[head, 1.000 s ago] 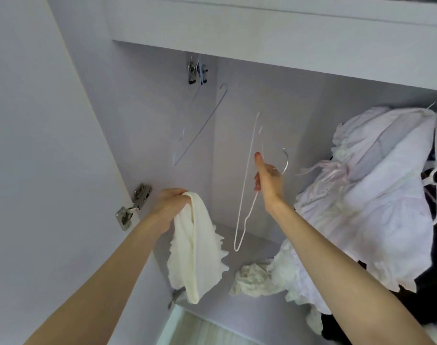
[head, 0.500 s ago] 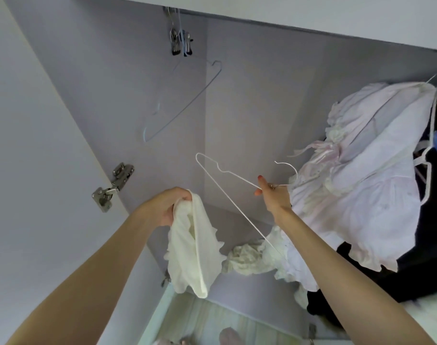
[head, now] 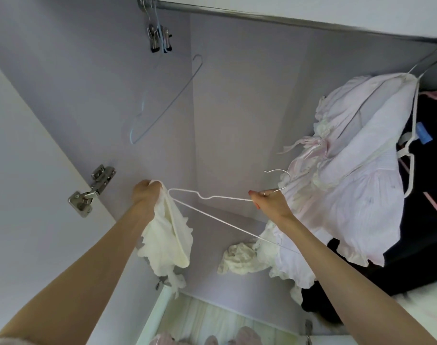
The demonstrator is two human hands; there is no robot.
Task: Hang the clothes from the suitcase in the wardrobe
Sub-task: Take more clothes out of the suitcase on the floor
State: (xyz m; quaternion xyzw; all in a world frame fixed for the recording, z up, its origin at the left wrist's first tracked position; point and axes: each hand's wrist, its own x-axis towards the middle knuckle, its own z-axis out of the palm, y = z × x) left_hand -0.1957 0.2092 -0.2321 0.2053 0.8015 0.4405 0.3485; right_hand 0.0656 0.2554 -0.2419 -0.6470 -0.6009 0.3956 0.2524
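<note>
Now, left hand (head: 145,195) gripping cream ruffled garment (head: 168,239), right hand (head: 268,201) pinching white wire hanger (head: 212,210)

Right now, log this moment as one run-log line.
left hand: grips cream ruffled garment | right hand: holds white wire hanger by neck | garment: not yet on hanger

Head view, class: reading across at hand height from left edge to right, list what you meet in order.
Door hinge → left hand gripping the cream garment → white wire hanger → right hand holding it near the hook → pink ruffled dress hanging → dark garment.
</note>
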